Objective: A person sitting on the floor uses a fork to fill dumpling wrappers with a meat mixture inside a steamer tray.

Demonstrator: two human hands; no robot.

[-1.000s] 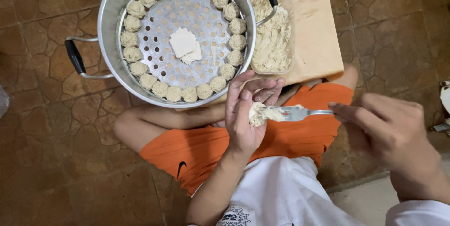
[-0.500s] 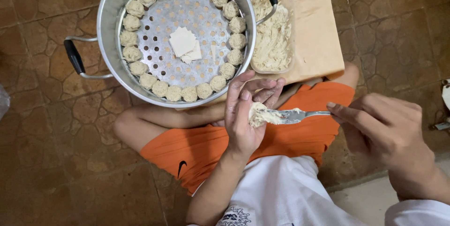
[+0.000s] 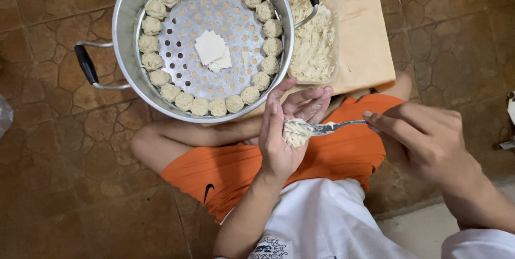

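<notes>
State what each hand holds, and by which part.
The left hand cups a dumpling in its palm. The right hand pinches a spoon by the handle end, its bowl pressed into the dumpling.

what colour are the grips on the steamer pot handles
Black grips on the silver steamer pot, clearest in the head view.

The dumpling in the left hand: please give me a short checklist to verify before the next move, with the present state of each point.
1. Dumpling rests in the cupped left hand: ok.
2. Right hand holds the spoon by its handle: ok.
3. Spoon tip touches the filling: ok.
4. Wrapper closed around the filling: not ok, top open.
5. Free gap in the ring inside the steamer pot: ok, at top.
6. Spare wrappers in the pot: ok.
</notes>
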